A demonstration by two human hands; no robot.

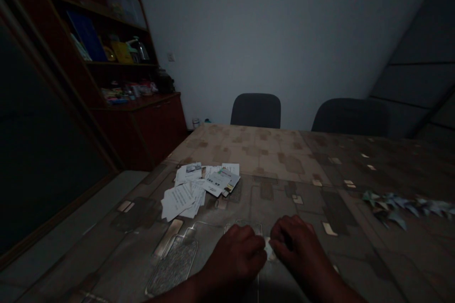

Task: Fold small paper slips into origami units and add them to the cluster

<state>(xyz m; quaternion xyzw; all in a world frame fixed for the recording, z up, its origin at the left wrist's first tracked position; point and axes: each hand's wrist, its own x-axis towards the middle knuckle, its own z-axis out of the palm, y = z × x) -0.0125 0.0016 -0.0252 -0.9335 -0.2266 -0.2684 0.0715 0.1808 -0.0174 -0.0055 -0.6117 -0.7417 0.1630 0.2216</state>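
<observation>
Low over the near side of the table, my left hand (239,254) has its fingers curled in. Just to its right, my right hand (295,242) pinches with thumb and forefinger. A small whitish piece of paper (269,249) shows between the two hands, and both sets of fingertips are at its edges. Its shape is mostly hidden in the dim light. Farther off to the left lies a loose spread of printed paper cards (183,199), with a few more cards (217,182) overlapping beside it.
A patterned cloth covers the table (256,151). Several folded paper shapes (398,206) form a row at the right. Two dark chairs (256,110) stand at the far edge, before a pale wall. A wooden cabinet (156,125) with filled shelves is at the left.
</observation>
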